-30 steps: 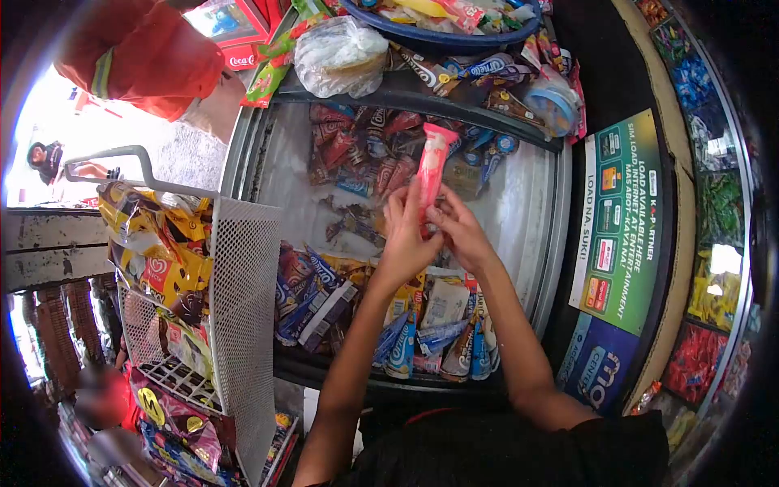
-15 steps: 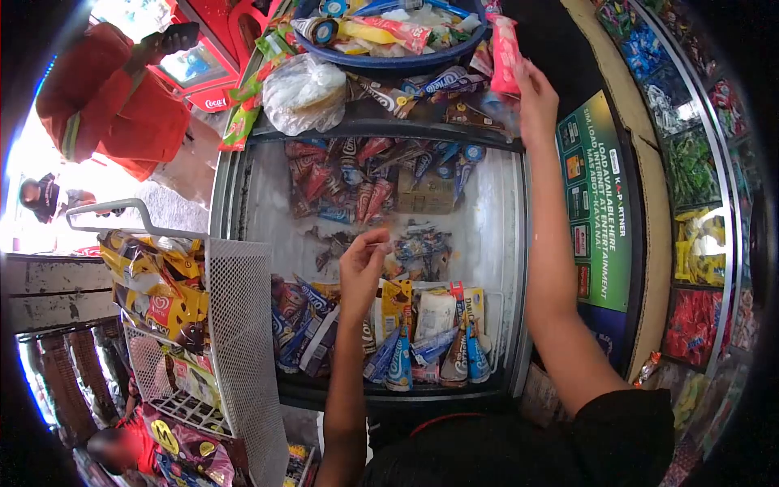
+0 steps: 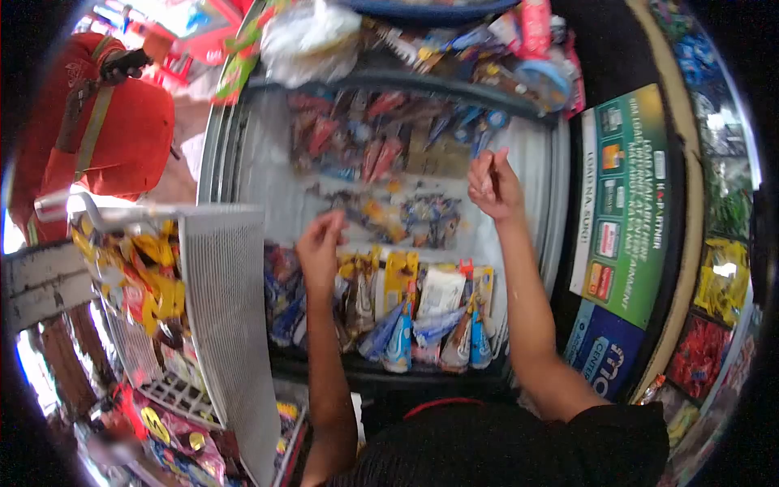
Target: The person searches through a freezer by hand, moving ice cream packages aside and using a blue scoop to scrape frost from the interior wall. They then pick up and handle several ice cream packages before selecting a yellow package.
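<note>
An open chest freezer [image 3: 527, 187] holds wrapped ice creams. Over its left middle is my left hand [image 3: 321, 243], fingers bent and blurred; whether it holds anything cannot be made out. My right hand [image 3: 495, 185] hovers over the freezer's right side with fingers partly curled, and nothing shows in it. Red-wrapped cones [image 3: 378, 158] and a cardboard box [image 3: 434, 156] lie at the far end. Blue-wrapped cones [image 3: 398, 341] stand in the near row beside yellow packs [image 3: 398, 284]. A pink package [image 3: 535, 28] rests on the far ledge.
A white mesh basket [image 3: 231, 325] with yellow packs is at the left. Beyond it stands a person in red [image 3: 122, 138]. A plastic bag [image 3: 308, 40] and a blue basin [image 3: 438, 10] sit at the far edge. A green sign [image 3: 625, 203] is at the right.
My right hand has left the pink package and come down over the freezer. My left hand has shifted left. The view has moved, and the person in red appears larger.
</note>
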The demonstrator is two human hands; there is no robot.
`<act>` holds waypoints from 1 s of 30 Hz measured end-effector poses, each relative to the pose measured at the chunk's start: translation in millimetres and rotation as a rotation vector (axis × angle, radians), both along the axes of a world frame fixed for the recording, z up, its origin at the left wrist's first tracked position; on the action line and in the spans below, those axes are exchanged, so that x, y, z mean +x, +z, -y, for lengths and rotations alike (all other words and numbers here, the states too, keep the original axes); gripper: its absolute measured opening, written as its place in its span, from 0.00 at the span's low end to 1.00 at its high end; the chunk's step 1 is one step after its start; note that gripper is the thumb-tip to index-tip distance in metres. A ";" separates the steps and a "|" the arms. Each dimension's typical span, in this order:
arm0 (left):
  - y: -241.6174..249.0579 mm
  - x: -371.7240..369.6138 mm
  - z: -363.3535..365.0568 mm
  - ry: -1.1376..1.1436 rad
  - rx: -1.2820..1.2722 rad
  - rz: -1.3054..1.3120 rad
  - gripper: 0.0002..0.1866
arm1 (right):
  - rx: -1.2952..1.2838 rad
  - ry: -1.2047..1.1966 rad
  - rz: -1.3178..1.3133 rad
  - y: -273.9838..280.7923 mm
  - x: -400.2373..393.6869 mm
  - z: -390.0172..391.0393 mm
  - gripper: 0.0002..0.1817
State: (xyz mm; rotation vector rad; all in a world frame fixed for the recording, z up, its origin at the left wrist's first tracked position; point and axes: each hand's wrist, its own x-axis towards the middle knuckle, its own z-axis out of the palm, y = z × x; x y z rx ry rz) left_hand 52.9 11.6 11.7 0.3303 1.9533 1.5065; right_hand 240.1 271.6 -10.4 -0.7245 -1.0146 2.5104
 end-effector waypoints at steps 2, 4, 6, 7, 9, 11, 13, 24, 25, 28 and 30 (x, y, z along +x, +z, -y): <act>-10.6 -8.1 2.7 0.021 0.014 0.064 0.12 | 0.035 0.060 0.334 -78.4 -10.9 25.7 0.13; -24.0 -10.3 4.3 0.072 0.016 -0.002 0.12 | 0.844 0.432 0.636 -125.1 -17.4 48.5 0.15; -25.4 -19.2 9.3 0.055 -0.078 -0.122 0.11 | 1.191 0.544 0.616 -148.7 -24.9 60.1 0.17; -32.0 -22.0 11.2 0.061 -0.087 -0.119 0.11 | 0.967 0.516 0.570 -145.0 -37.9 62.8 0.19; -45.3 -25.2 21.1 0.048 -0.149 -0.164 0.13 | 0.321 0.433 0.576 -137.8 -50.0 65.5 0.24; -55.1 -29.5 24.2 0.013 -0.188 -0.158 0.13 | 1.285 0.691 0.775 -144.5 -63.7 58.6 0.27; -51.9 -28.4 21.0 -0.009 -0.227 -0.144 0.12 | 1.290 0.545 0.517 -193.6 -63.8 63.1 0.27; -39.5 -29.0 14.2 -0.240 -0.672 -0.515 0.11 | 1.167 1.377 0.299 -337.4 -162.4 138.6 0.20; -45.8 -29.8 15.5 -0.268 -0.677 -0.523 0.12 | 1.174 1.319 0.239 -351.6 -179.9 158.8 0.21; -43.2 -27.9 12.5 -0.291 -0.712 -0.512 0.14 | 1.295 1.016 0.036 -371.2 -199.7 196.0 0.19; -46.5 -29.0 11.7 -0.289 -0.747 -0.480 0.15 | 1.592 0.970 -0.162 -388.9 -206.6 214.0 0.20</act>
